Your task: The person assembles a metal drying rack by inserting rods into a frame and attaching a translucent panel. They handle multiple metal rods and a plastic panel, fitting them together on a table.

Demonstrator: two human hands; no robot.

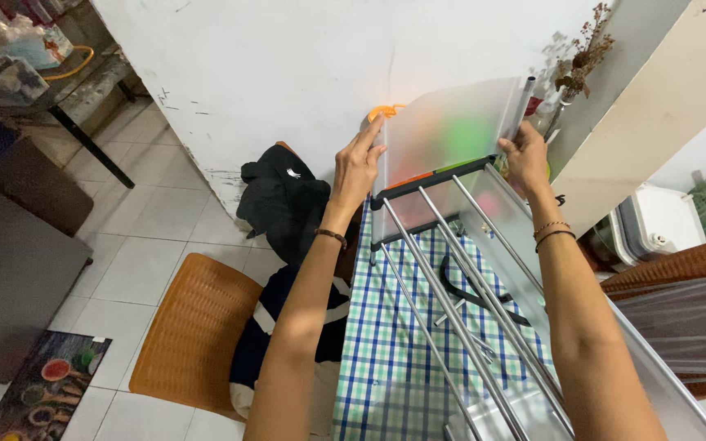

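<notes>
A frosted translucent plastic panel (443,131) stands upright at the far end of a metal rack (459,269) with long silver rods. My left hand (359,163) grips the panel's left edge, fingers flat against it. The panel's right edge, beside a grey tube, is held by my right hand (526,155). Orange and green shapes show blurred through the panel. A black bar (431,181) runs along the panel's bottom.
The rack lies on a blue-and-green checked cloth (386,343). A black bag (283,200) and a woven orange chair (194,335) are at the left, below a white wall (288,73). Dried flowers (582,49) and a wicker chair (680,269) are at the right.
</notes>
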